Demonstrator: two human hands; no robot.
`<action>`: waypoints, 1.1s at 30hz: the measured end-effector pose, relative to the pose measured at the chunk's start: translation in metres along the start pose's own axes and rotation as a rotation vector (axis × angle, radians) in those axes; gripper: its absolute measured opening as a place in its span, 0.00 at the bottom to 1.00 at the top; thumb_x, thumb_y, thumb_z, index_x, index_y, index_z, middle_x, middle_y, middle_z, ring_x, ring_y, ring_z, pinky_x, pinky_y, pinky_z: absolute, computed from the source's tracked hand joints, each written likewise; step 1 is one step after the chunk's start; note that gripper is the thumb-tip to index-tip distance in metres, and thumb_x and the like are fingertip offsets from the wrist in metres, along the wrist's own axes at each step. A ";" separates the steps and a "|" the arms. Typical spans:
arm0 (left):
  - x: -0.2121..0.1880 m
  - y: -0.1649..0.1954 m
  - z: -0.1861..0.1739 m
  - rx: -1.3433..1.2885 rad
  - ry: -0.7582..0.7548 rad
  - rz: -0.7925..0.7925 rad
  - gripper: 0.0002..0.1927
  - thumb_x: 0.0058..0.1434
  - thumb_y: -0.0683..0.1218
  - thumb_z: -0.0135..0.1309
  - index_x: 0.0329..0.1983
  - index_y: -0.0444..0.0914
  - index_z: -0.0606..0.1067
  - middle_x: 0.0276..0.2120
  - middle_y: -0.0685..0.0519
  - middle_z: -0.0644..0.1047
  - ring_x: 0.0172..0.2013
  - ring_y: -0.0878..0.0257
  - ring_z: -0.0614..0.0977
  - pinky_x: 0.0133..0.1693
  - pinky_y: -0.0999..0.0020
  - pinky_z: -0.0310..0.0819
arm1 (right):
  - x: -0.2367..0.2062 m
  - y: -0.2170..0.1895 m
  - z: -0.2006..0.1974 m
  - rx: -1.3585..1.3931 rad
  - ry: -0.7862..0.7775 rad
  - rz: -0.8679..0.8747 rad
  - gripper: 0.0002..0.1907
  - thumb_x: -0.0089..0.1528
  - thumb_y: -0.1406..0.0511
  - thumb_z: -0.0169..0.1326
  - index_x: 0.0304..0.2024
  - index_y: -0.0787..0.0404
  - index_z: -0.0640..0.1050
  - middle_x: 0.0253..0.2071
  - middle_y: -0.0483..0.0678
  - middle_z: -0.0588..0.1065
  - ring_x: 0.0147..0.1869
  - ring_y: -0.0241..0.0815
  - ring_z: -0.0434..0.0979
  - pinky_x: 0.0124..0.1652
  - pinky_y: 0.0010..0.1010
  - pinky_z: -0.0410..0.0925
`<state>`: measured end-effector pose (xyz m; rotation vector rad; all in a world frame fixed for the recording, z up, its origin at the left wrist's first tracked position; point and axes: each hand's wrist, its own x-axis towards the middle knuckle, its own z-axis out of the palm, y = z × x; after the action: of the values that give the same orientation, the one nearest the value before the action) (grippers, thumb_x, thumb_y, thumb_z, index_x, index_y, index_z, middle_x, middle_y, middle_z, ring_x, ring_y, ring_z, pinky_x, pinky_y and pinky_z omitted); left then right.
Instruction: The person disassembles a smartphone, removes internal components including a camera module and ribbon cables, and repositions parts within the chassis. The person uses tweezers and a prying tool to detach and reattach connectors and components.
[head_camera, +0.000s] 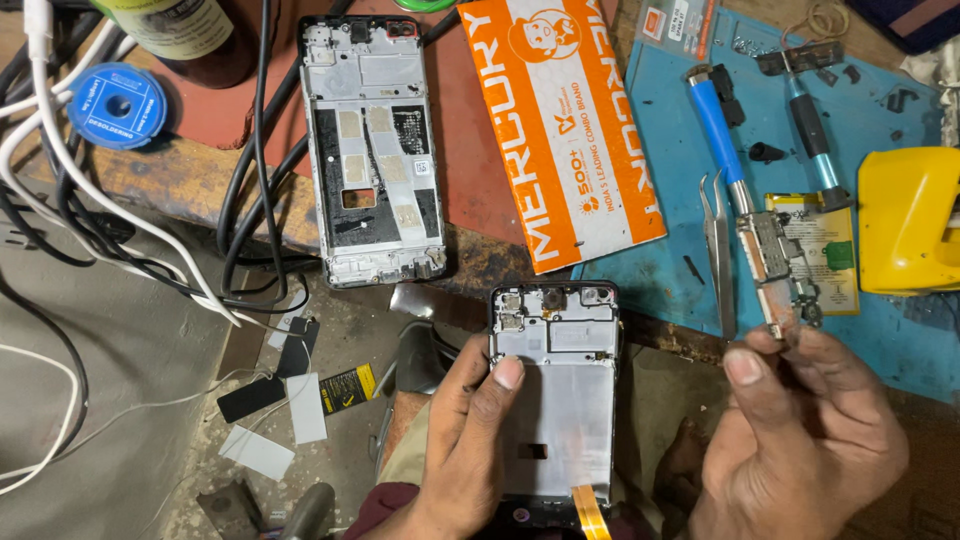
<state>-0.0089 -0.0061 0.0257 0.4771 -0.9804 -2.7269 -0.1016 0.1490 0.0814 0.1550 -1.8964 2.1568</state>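
My left hand (465, 440) grips an opened phone frame (556, 390) by its left edge, thumb on the silver inner plate; an orange flex ribbon (590, 510) hangs at its bottom. My right hand (800, 440) pinches a small phone circuit board (770, 265) between thumb and fingers, holding it upright just right of the frame. A second stripped phone frame (372, 150) lies flat on the bench, farther back and to the left.
Blue work mat (680, 270) at right carries tweezers (718, 250), two blue-handled screwdrivers (715, 120), small black parts and a yellow box (910, 220). An orange-and-white package (560, 120) lies in the middle. Black and white cables (120, 220), a blue solder-wick reel (117, 105) and a bottle are at left.
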 end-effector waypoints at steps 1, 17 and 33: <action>0.000 0.000 -0.001 0.007 0.009 -0.010 0.19 0.74 0.47 0.44 0.59 0.28 0.70 0.52 0.46 0.77 0.53 0.62 0.76 0.58 0.64 0.68 | -0.002 0.000 0.004 -0.095 0.019 -0.044 0.11 0.65 0.81 0.62 0.49 0.73 0.78 0.44 0.58 0.79 0.47 0.40 0.81 0.53 0.26 0.75; -0.001 0.001 0.001 -0.019 0.016 -0.021 0.20 0.73 0.47 0.43 0.60 0.28 0.69 0.53 0.45 0.77 0.55 0.61 0.75 0.61 0.63 0.65 | -0.006 0.023 -0.016 -0.499 -0.101 -0.438 0.14 0.73 0.78 0.63 0.51 0.70 0.69 0.48 0.58 0.74 0.47 0.38 0.77 0.49 0.22 0.74; 0.003 0.039 -0.005 0.143 0.052 -0.165 0.28 0.65 0.54 0.49 0.59 0.26 0.75 0.48 0.43 0.82 0.48 0.60 0.81 0.54 0.66 0.71 | -0.011 0.051 -0.012 -0.789 -0.516 -0.593 0.25 0.48 0.80 0.59 0.47 0.59 0.78 0.40 0.50 0.79 0.54 0.52 0.75 0.59 0.45 0.67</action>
<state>-0.0067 -0.0391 0.0466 0.6796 -1.1769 -2.7823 -0.1039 0.1543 0.0281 1.0208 -2.4013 0.9492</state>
